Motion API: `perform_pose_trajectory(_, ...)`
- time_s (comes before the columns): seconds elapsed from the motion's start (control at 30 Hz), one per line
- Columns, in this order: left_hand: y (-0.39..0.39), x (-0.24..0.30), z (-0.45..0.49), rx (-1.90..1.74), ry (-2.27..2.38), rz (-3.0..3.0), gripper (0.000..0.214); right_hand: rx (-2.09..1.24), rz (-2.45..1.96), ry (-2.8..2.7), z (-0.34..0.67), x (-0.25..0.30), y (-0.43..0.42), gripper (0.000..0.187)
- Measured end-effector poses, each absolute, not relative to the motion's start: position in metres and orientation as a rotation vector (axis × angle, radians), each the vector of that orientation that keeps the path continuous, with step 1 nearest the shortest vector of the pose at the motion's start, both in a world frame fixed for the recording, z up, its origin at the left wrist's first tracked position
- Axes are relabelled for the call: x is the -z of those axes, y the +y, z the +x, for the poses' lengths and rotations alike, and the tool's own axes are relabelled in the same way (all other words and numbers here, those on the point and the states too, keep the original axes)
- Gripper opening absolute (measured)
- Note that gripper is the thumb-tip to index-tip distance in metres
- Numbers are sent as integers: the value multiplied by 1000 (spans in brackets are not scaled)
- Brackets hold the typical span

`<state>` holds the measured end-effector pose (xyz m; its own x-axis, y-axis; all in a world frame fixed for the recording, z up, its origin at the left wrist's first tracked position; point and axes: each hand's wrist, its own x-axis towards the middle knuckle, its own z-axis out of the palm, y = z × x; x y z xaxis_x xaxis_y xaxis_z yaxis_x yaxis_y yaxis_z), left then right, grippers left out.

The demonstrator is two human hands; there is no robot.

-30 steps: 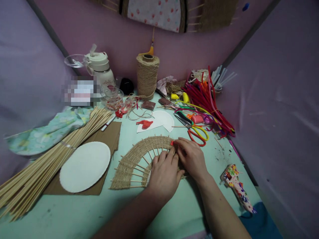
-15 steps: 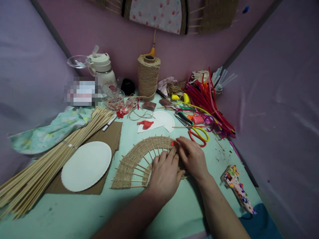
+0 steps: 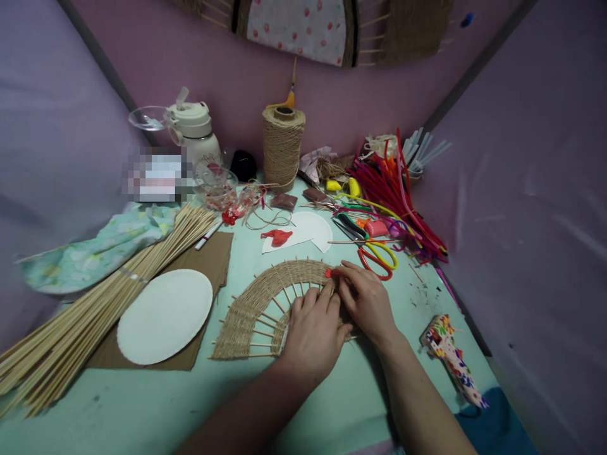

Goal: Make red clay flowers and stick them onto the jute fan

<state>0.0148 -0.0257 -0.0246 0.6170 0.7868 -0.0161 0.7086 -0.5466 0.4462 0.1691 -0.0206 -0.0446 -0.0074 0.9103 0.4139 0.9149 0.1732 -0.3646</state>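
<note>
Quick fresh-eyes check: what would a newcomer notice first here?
Probably the woven fan at centre, the left hand lying over it, the right hand at a red bit on its outer band. Then the red pipe cleaners heaped at back right, and the sticks slanting along the left.

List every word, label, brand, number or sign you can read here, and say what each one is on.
No text can be read.
White bottle: reddish marking, too blurred to tell whether lettering or a drawing.
Pixelated rectangle beside it: nothing legible.
White pen: too small to make out any print.
Woven twine fan: no lettering shows.
</note>
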Motion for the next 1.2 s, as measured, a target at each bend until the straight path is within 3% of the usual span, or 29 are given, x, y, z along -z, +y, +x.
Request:
perform_pose_trajectory(0.53, 10, -8, 12, -67, 1310, 2571, 29, -54, -1626, -1883, 174, 36, -24, 25)
perform_pose_trajectory(0.9, 25, 11, 10, -180, 1294, 2631, 31, -122, -1671, -2016, 174, 31, -26, 37)
perform_pose_trajectory(1.2, 26, 18, 8, -187, 1233, 2604, 30, -144, -1699, -2014, 175, 34, -25, 36)
